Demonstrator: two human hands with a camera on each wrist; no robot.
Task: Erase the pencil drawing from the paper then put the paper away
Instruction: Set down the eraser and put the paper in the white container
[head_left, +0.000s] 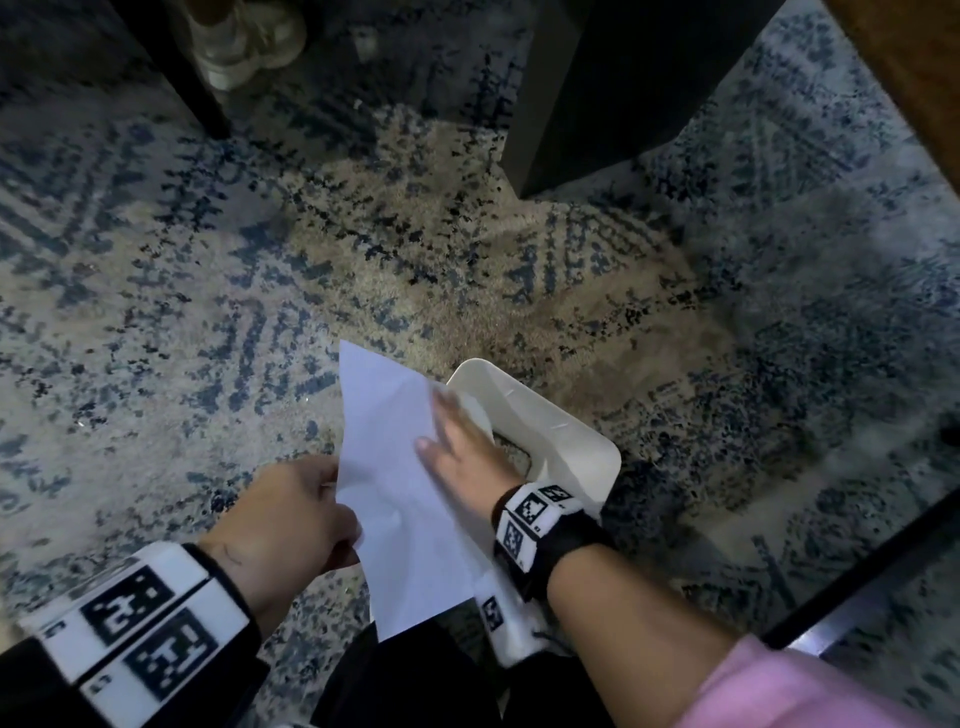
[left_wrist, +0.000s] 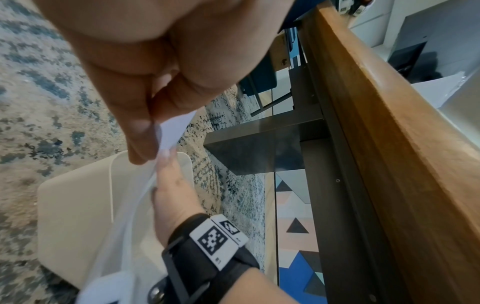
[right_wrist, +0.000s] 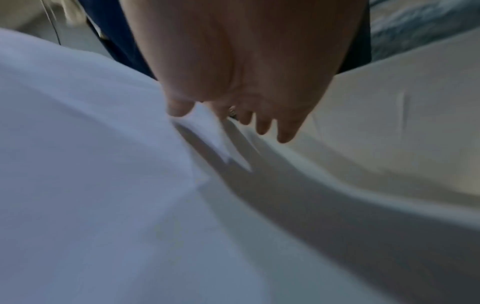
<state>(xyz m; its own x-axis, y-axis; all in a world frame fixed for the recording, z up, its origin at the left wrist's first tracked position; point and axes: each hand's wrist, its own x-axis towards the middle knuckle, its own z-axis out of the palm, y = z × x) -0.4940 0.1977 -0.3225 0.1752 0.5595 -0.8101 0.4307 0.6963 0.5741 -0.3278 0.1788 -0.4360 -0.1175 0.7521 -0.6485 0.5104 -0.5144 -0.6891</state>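
Note:
A white sheet of paper (head_left: 395, 467) hangs tilted above a white plastic bin (head_left: 561, 431) on the rug. My left hand (head_left: 343, 499) pinches the sheet's left edge between thumb and fingers; the left wrist view shows that pinch (left_wrist: 153, 127) on the paper (left_wrist: 174, 131). My right hand (head_left: 434, 421) lies against the sheet's right side over the bin's mouth, fingers straight. In the right wrist view the right hand (right_wrist: 233, 121) has its fingers (right_wrist: 285, 135) stretched out, with a corner of the paper (right_wrist: 91, 144) beside the thumb. No pencil marks show on the visible side.
A blue and beige patterned rug (head_left: 260, 260) covers the floor. A dark table leg (head_left: 597, 93) stands beyond the bin, and a thinner leg (head_left: 197, 78) at far left. A wooden table edge (left_wrist: 389, 123) runs above on the right. Pale shoes (head_left: 244, 41) sit at the top.

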